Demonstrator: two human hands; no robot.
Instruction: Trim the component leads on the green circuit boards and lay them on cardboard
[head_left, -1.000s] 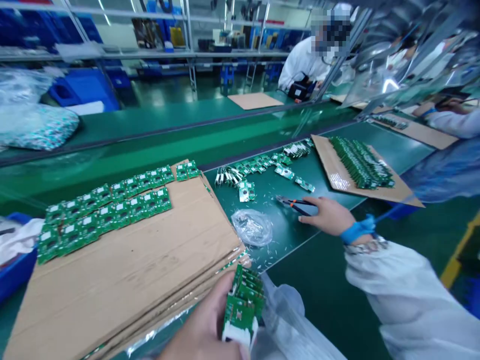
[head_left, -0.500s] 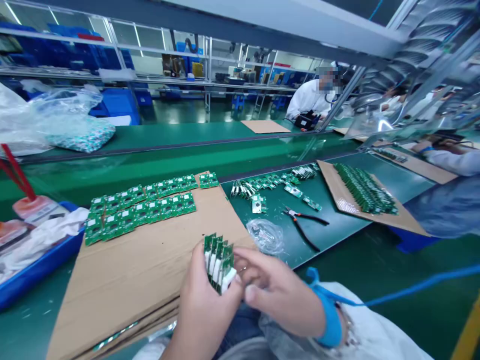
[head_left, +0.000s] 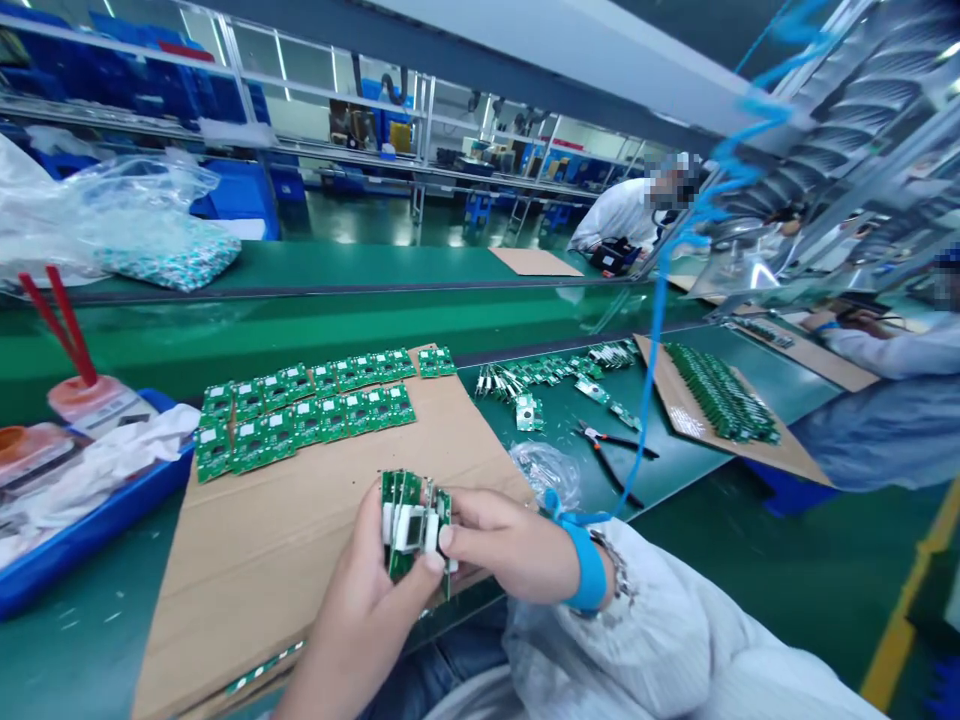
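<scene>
The person's left hand (head_left: pixel 360 590) is closed around a small bunch of green circuit boards (head_left: pixel 405 525) with white connectors, gripping them from below. The right hand (head_left: pixel 510 550) pinches the same bunch from the side, with its fingers (head_left: pixel 469 535) pressed against the boards. The bunch is held upright, just over the near edge of a cardboard sheet (head_left: pixel 225 570); I can't tell whether it touches the sheet. Rows of flat green boards (head_left: pixel 307 415) lie on that sheet, beyond the hands. A blue strap (head_left: pixel 589 565) circles the right wrist, and a blue coiled cord (head_left: pixel 652 330) rises from it. To the right, on the green bench (head_left: pixel 660 480), lie red-handled pliers (head_left: pixel 609 450) and a clear plastic bag (head_left: pixel 546 475), both out of reach of the fingers. Farther right, a second cardboard sheet (head_left: pixel 694 425) carries a long heap of boards (head_left: pixel 720 395). A blue tray (head_left: pixel 97 545) sits left of the first sheet. A co-worker (head_left: pixel 619 215) in a white coat works across the line.
</scene>
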